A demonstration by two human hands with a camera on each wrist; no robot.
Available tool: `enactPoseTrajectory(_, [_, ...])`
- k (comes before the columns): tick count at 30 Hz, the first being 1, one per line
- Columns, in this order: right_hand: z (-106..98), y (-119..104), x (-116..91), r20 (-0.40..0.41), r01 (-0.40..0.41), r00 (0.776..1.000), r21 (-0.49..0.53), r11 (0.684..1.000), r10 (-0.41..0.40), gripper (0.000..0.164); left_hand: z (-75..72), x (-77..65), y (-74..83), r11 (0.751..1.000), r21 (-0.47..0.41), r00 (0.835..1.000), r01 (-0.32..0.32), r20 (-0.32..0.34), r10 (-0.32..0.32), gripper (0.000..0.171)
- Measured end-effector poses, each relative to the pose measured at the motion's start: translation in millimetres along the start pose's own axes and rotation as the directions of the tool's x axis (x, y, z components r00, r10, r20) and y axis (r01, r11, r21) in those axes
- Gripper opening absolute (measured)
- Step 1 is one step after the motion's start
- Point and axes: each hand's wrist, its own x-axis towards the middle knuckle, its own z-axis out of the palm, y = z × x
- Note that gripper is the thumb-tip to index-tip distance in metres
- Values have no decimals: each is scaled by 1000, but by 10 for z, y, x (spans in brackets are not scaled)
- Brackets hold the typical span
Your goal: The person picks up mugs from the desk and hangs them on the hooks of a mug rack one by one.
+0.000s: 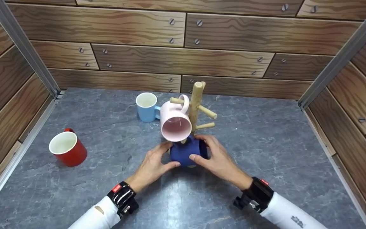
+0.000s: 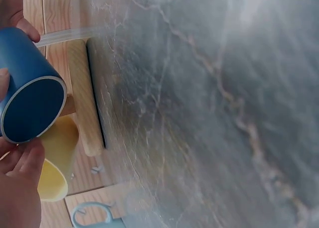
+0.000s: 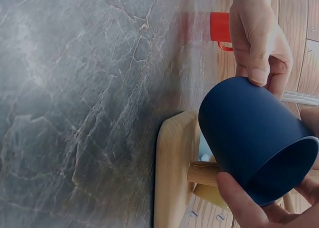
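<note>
Above grey tabletop, blue mug lies between left grip and right grip, both grasping it

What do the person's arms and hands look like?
White sleeves, the right one with a small dark print. Each wrist has a shiny black band with a red label. The left hand and right hand are bare, no gloves.

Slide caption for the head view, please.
Left hand and right hand hold a navy mug at a wooden rack bearing a pink mug; a light-blue mug and red mug stand left.
</note>
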Motion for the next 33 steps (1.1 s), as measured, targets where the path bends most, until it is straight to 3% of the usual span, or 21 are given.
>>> enactPoseTrajectory(5, [6, 13, 1, -10, 13, 1000, -17, 1000, -13, 67, 10, 3, 4, 999, 39, 1000, 8, -19, -7, 68])
enactPoseTrajectory(15, [5, 27, -3, 2, -12, 1000, -3, 1000, 12, 67, 25, 8, 31, 1000, 30, 999, -11, -36, 12, 64])
enactPoseTrajectory(23, [10, 42, -2, -1, 22, 1000, -43, 999, -22, 71, 27, -11, 46, 997, 67, 999, 26, -40, -23, 63])
enactPoseTrajectory(33, [-16, 74, -25, 18, -52, 999, 79, 996, 51, 84, 12, -34, 22, 997, 71, 998, 7, -63, -3, 71])
